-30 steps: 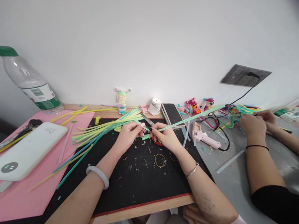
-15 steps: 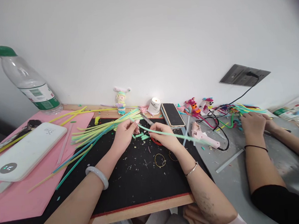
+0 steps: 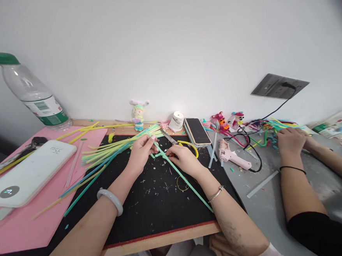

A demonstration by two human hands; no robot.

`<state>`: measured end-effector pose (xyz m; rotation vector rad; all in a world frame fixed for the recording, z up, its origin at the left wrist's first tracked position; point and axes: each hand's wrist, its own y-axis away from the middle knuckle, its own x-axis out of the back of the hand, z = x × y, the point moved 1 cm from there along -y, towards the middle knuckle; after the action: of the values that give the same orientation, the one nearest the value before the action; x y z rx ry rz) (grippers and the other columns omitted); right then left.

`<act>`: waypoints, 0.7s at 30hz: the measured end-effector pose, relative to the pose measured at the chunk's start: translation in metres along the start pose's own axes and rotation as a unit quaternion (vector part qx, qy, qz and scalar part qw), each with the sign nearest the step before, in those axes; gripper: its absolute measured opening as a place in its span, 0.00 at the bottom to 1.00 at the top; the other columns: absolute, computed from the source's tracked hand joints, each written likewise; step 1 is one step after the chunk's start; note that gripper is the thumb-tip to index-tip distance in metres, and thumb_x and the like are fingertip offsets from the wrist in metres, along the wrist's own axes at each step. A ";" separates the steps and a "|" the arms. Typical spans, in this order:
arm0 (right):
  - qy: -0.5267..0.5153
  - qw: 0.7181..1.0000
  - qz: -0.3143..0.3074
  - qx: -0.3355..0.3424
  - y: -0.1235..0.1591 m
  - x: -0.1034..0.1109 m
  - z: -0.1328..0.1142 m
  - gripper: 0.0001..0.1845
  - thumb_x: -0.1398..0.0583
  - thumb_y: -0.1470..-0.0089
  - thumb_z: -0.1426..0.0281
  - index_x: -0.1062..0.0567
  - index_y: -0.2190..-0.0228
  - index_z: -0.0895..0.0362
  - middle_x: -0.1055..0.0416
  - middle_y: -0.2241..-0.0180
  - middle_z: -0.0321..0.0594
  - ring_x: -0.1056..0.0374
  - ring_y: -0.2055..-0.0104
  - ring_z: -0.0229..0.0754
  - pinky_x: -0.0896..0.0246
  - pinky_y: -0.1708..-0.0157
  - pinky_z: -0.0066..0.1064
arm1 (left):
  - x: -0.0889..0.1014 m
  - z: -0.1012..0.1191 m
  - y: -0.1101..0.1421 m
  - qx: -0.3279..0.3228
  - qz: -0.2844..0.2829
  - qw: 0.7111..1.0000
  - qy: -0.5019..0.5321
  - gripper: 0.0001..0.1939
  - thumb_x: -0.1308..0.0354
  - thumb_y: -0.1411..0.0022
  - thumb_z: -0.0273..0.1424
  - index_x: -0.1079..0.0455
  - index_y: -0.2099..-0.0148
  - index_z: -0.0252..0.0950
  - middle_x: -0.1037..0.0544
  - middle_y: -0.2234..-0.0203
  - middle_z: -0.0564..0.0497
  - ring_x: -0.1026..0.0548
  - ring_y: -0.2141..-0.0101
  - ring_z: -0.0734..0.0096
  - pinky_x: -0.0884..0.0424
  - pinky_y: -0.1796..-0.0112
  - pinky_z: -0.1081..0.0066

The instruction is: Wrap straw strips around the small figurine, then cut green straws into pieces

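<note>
My left hand (image 3: pixel 141 150) pinches the upper end of a long mint-green pipe cleaner (image 3: pixel 184 178), fingers closed. My right hand (image 3: pixel 182 159) is closed on the same stem a little lower, and its free end runs down the black mat (image 3: pixel 153 207) toward me. Short green cut pieces (image 3: pixel 159 155) lie between my hands. A bundle of green, yellow and blue pipe cleaners (image 3: pixel 114 149) fans out to the left. Scissors with a yellow handle (image 3: pixel 186 144) lie just behind my right hand.
A white power bank (image 3: pixel 27 173) lies on pink paper (image 3: pixel 25 228), with a plastic bottle (image 3: pixel 32 93) behind. A phone (image 3: pixel 197 131), a small candle (image 3: pixel 177 121), a pink glue gun (image 3: pixel 234 158) and small figures (image 3: pixel 227 120) line the back. Another person's hands (image 3: pixel 291 141) work at right.
The long green stem swung from pointing right, over the glue gun, down toward me across the mat. My hands shifted slightly left and back, uncovering the scissors' yellow handle.
</note>
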<state>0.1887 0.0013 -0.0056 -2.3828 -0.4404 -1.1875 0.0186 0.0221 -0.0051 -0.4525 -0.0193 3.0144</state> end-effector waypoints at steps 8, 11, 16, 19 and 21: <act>-0.199 0.965 0.124 -0.120 -0.003 0.002 0.006 0.03 0.42 0.53 0.76 0.28 0.73 0.58 0.31 0.75 0.35 0.35 0.74 0.36 0.39 0.72 0.28 | 0.000 -0.003 -0.001 0.002 -0.017 0.997 -0.072 0.14 0.40 0.48 0.41 0.34 0.72 0.34 0.32 0.83 0.57 0.33 0.80 0.78 0.32 0.74 0.75; -0.352 0.903 0.160 -0.184 -0.004 0.001 0.005 0.04 0.40 0.54 0.71 0.27 0.72 0.58 0.31 0.80 0.33 0.34 0.78 0.36 0.37 0.75 0.28 | -0.001 -0.004 -0.001 0.011 -0.038 0.993 -0.108 0.14 0.39 0.49 0.40 0.32 0.73 0.34 0.30 0.83 0.55 0.31 0.79 0.76 0.31 0.72 0.75; -0.454 0.852 0.163 -0.202 -0.004 -0.003 -0.003 0.09 0.37 0.58 0.69 0.24 0.70 0.58 0.26 0.76 0.37 0.27 0.71 0.41 0.31 0.69 0.32 | -0.005 -0.004 0.003 0.037 -0.085 0.989 -0.112 0.15 0.37 0.52 0.37 0.26 0.63 0.34 0.27 0.81 0.54 0.28 0.78 0.74 0.28 0.72 0.73; -0.445 0.859 0.169 -0.190 -0.004 -0.004 -0.006 0.08 0.36 0.58 0.70 0.24 0.71 0.58 0.26 0.76 0.37 0.27 0.72 0.41 0.31 0.70 0.31 | -0.005 -0.006 0.003 0.039 -0.097 0.987 -0.119 0.13 0.37 0.51 0.36 0.25 0.63 0.34 0.25 0.80 0.53 0.27 0.77 0.74 0.27 0.71 0.73; -0.433 0.865 0.178 -0.181 -0.004 -0.003 -0.008 0.07 0.36 0.58 0.70 0.24 0.72 0.58 0.26 0.77 0.37 0.29 0.74 0.39 0.32 0.72 0.29 | -0.005 -0.008 0.003 0.040 -0.106 0.986 -0.125 0.12 0.37 0.50 0.35 0.24 0.64 0.34 0.25 0.80 0.53 0.27 0.77 0.74 0.27 0.71 0.74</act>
<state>0.1800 0.0001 -0.0029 -3.0571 -0.0057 0.0357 0.0251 0.0188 -0.0112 -0.0587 0.0334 2.8275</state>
